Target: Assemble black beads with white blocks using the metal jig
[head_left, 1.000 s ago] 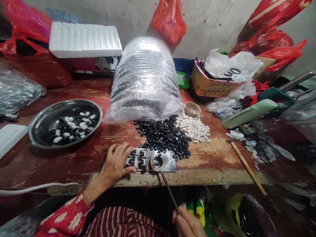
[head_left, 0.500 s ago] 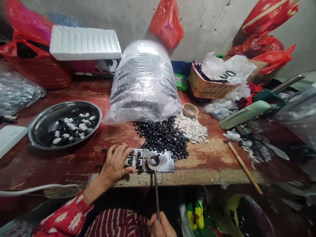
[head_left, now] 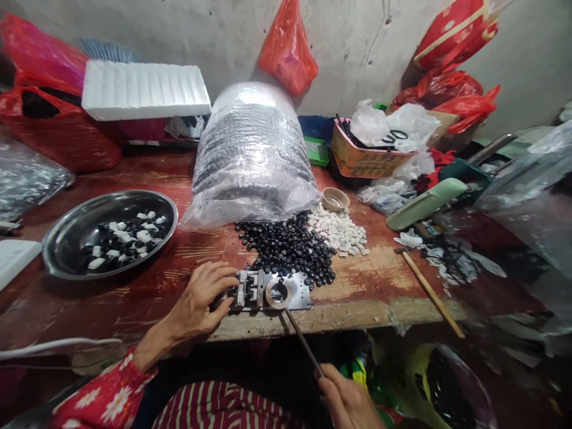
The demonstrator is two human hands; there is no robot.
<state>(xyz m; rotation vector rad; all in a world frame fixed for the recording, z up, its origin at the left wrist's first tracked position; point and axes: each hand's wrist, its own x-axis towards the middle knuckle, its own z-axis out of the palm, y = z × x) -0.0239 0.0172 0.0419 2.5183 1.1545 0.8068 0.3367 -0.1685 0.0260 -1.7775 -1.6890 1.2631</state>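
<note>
My left hand (head_left: 203, 298) rests at the left end of a metal jig (head_left: 250, 288), its thumb and fingers around that end. A round ring (head_left: 278, 292) sits on the jig's flat plate (head_left: 302, 290). My right hand (head_left: 346, 396), low in the picture, is closed around a dark metal rod (head_left: 304, 341), whose far end is by the ring's lower edge. Just behind the jig lie a pile of small black round parts (head_left: 290, 244) and a pile of white parts (head_left: 342, 229).
To the left stands a steel bowl (head_left: 67, 238) with black and white pieces. A large plastic-wrapped bundle (head_left: 257, 149) is behind the piles. On the right lie a hammer (head_left: 431, 292), a green bottle-like object (head_left: 426, 204) and a pink box (head_left: 370, 159) with bags.
My right hand has moved right, and the rod has swung from nearly upright to slanting. My left hand has shifted slightly left on the jig. The whole view has shifted a little.
</note>
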